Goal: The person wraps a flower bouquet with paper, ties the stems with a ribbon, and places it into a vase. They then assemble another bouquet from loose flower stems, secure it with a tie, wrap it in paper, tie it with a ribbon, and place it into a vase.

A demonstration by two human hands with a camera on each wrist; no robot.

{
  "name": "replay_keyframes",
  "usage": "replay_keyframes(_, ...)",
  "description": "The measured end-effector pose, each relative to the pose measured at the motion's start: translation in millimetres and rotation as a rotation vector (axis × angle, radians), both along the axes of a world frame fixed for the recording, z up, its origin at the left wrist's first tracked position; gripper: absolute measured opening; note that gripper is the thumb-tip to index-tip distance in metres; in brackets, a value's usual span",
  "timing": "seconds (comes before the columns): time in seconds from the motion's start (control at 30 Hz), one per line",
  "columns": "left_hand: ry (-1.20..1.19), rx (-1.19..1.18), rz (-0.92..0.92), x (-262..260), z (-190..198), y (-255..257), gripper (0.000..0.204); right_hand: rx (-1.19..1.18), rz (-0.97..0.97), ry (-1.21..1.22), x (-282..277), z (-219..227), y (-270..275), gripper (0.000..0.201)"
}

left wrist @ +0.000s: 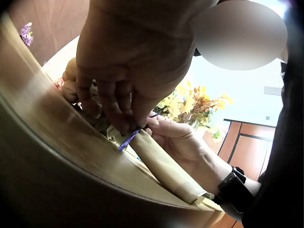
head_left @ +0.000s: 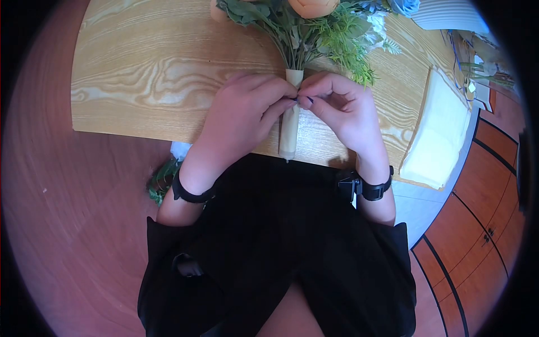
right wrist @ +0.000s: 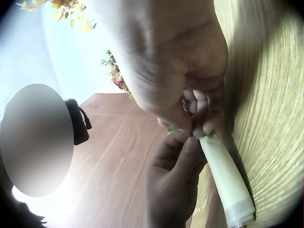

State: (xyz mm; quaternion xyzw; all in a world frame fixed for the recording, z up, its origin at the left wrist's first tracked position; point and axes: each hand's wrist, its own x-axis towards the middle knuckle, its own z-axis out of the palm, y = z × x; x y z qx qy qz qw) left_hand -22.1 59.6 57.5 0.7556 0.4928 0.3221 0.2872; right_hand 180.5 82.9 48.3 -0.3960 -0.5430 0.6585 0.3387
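A bouquet of artificial flowers (head_left: 314,8) lies on the wooden table, its stems bundled in a cream paper wrap (head_left: 288,132) that points toward the person. Around the upper part of the wrap runs a thin purple tie (left wrist: 128,141). My left hand (head_left: 241,112) pinches the tie between thumb and index finger from the left. From the other side my right hand (head_left: 348,112) also pinches it, thumb and index fingertip meeting the left fingertips over the wrap. In the right wrist view the fingers hide the tie, and the wrap (right wrist: 225,178) extends below both hands.
A stack of cream sheets (head_left: 438,132) lies at the table's right edge. White ribbed material (head_left: 452,16) is at the back right. Greenery (head_left: 163,180) shows below the table's front edge at left. Wooden cabinets (head_left: 483,191) stand to the right.
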Motion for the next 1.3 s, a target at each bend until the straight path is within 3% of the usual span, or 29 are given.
replay_keyframes(0.33,0.057,0.125,-0.029,0.7,-8.3,6.1,0.008,-0.021,0.104,-0.160,6.7,3.5,11.0,0.004)
replay_keyframes(0.6,0.043,0.126,-0.050,-0.2,-5.9,7.3,0.008,-0.084,0.091,0.053,7.3,-5.2,12.0,0.006)
replay_keyframes(0.77,-0.040,-0.014,-0.051,-1.2,-6.0,4.5,0.010,-0.067,0.054,0.025,6.0,-4.5,8.6,0.006)
replay_keyframes(1.03,-0.029,-0.010,-0.066,1.0,-5.8,6.8,0.008,-0.069,0.035,-0.007,6.0,0.0,8.0,0.006)
replay_keyframes(1.2,-0.050,-0.055,-0.054,-0.2,-2.3,5.0,0.008,0.100,0.037,-0.233,2.3,5.4,6.4,0.007)
replay_keyframes(1.3,-0.118,-0.155,-0.048,-1.5,-3.0,4.2,0.010,0.131,-0.001,-0.233,-0.7,7.4,2.8,0.008)
